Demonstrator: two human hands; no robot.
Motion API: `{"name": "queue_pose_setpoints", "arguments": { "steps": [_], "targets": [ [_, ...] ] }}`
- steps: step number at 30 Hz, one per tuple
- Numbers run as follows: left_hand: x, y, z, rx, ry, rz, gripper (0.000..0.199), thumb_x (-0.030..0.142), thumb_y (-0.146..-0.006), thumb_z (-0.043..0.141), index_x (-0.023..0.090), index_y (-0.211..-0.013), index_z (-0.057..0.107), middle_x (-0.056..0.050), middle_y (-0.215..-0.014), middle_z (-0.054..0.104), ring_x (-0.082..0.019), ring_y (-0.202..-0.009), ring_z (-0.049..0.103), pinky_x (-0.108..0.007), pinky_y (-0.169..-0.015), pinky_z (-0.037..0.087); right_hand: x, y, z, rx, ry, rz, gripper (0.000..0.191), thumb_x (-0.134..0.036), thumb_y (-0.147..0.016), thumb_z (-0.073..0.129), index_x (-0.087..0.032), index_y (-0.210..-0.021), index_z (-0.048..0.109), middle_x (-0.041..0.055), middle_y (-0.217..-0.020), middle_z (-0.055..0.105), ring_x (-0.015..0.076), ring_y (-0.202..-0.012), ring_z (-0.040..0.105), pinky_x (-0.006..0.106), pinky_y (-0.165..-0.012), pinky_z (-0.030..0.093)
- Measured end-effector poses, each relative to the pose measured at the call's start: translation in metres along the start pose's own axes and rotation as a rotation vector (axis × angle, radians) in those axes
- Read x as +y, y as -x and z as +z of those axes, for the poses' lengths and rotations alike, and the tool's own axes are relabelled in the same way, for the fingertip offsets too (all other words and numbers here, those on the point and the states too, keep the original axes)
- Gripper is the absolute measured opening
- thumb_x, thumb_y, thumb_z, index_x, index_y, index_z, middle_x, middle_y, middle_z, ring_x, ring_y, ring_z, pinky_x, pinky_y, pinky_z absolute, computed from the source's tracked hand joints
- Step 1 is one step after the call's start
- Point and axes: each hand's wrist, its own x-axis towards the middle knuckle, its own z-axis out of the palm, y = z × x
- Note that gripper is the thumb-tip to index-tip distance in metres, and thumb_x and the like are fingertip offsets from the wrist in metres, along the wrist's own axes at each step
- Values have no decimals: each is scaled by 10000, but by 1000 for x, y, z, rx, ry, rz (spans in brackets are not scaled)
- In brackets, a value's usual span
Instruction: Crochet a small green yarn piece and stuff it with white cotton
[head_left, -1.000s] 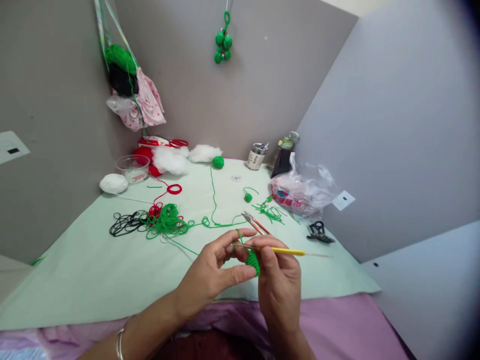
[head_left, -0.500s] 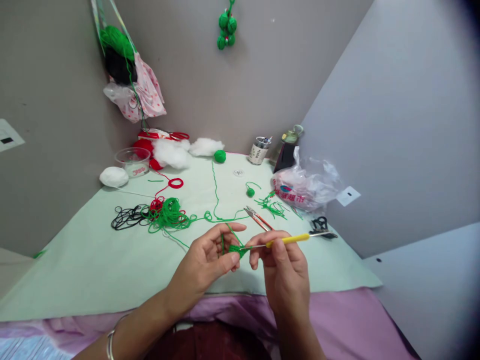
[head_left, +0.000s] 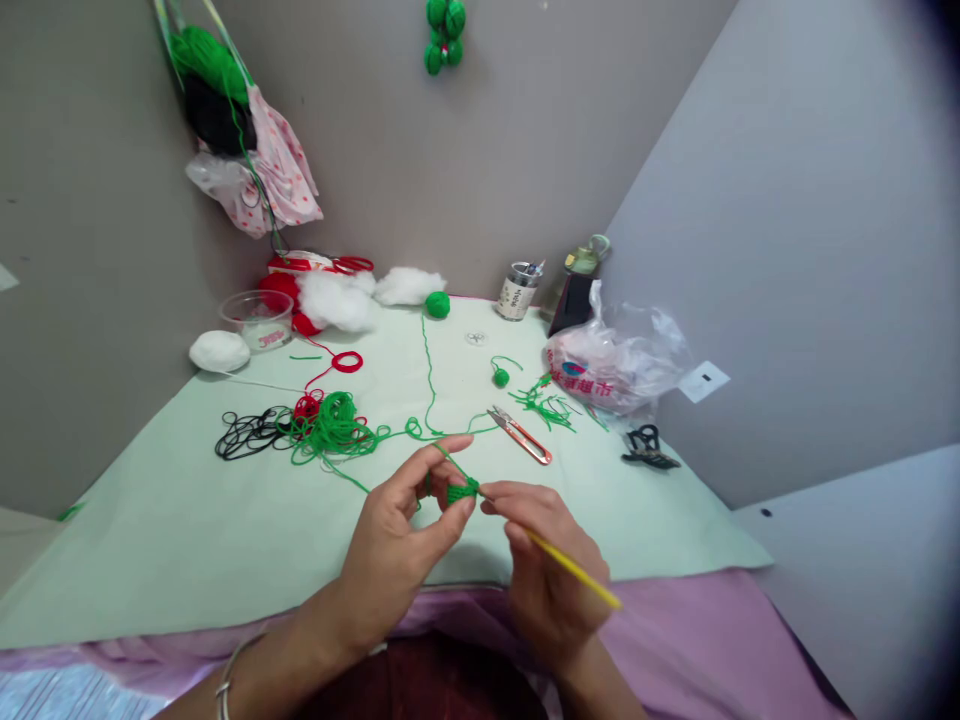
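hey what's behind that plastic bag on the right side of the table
Behind the plastic bag, a dark upright object and a green-topped bottle show. The bag hides anything lower down there.

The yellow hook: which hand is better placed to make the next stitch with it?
Probably the right hand: it holds the yellow hook, with the front end right at the green piece. The left hand seems occupied, pinching that piece, with green yarn running from hand to piece.
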Motion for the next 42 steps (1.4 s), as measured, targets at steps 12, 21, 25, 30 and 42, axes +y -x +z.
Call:
{"name": "queue_pose_setpoints", "arguments": {
  "steps": [12, 21, 25, 30, 42],
  "targets": [
    [9, -9, 1, -179, 472, -312, 429, 264, -794, 881, 210, -1213, 806, -4, -880, 598, -61, -656, 472, -188, -583, 408, 3, -9, 1, 179, -521, 403, 229, -208, -1057, 539, -266, -1016, 757, 14, -886, 721, 142, -735, 646, 295, -676, 552],
    [-6, -7, 5, -78, 417, -278, 497, 267, -788, 898, 254, -1270, 781, -4, -879, 636, -101, -753, 520, -212, -714, 447, 3, 3, 10, 75, -13, 68, 375, -60, -954, 655, -285, -1235, 760, 64, -1095, 759, 175, -943, 729, 290, -774, 595],
    [-4, -12, 2, -128, 572, -426, 423, 280, -777, 890, 183, -1183, 824, -21, -877, 604, -74, -681, 439, -202, -654, 419, 4, 3, 5, 138, -154, 195, 331, -71, -982, 607, -290, -1168, 773, 32, -983, 766, 162, -855, 708, 291, -728, 572],
    [-3, -10, 0, -122, 406, -282, 351, 264, -799, 874, 243, -1147, 837, -19, -915, 637, -100, -758, 497, -202, -691, 423, 5, -6, 4, 162, -487, 464, 203, -210, -1026, 612, -293, -1014, 796, -5, -860, 737, 125, -716, 634, 268, -673, 532],
    [-3, -6, -8, -163, 184, -187, 282, 327, -889, 781, 305, -1168, 819, -22, -962, 631, -168, -921, 527, -261, -803, 432, 9, -10, 3, 136, -698, 609, 239, -308, -1063, 553, -218, -946, 741, 27, -890, 761, 124, -667, 672, 276, -665, 575]
  ]
}}
